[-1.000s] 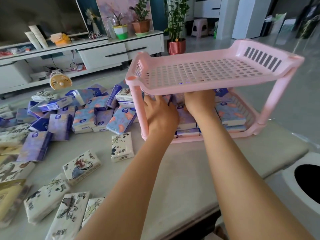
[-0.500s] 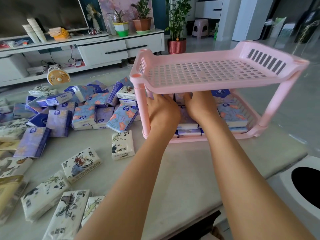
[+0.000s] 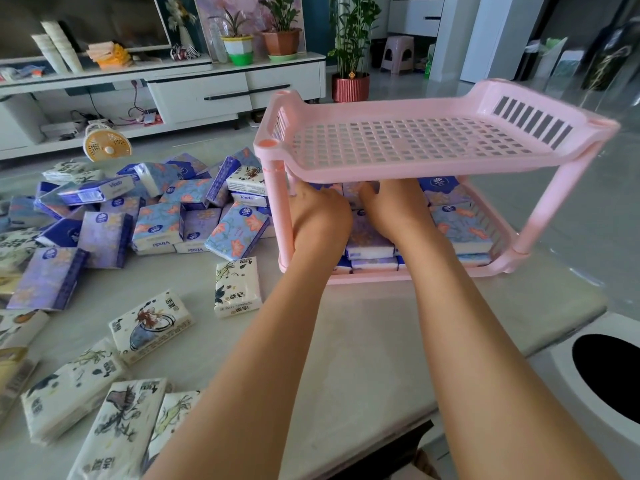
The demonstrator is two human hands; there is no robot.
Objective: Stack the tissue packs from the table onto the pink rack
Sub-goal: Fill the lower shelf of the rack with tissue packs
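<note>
Item: pink rack [image 3: 433, 161], two tiers, standing at the far right of the surface [image 3: 363, 341]; lower tier [image 3: 502, 237]: part-filled with blue and purple tissue packs [image 3: 460, 226], laid flat in what looks like at least two layers, the under layer's edges showing along the near rim; upper tier [image 3: 398, 140]: perforated floor in plain sight, no pack on it; left hand [image 3: 318, 216] and right hand [image 3: 394, 209]: both reached into the lower tier from the near side, side by side, backs uppermost, lying on or against the packs at its left and middle; fingertips hidden beneath the upper tier's rim, so whether the fingers lie flat or curl round a pack cannot be told; loose heap [image 3: 194, 216] of blue and purple packs: on the surface left of the rack, jumbled, some flat and some on edge, the nearest close to the rack's left leg; white packs [image 3: 152, 323] with ink drawings: scattered over the near left of the surface, well apart from the rack; single white pack [image 3: 237, 285]: lying alone, near the rack's near-left leg; further packs cut off at the left edge of view; assessment: the step in hand appears to be seating or squaring packs in the lower tier; the task stands at an early-to-middle stage; the whole upper tier and most of the packs remain.
</note>
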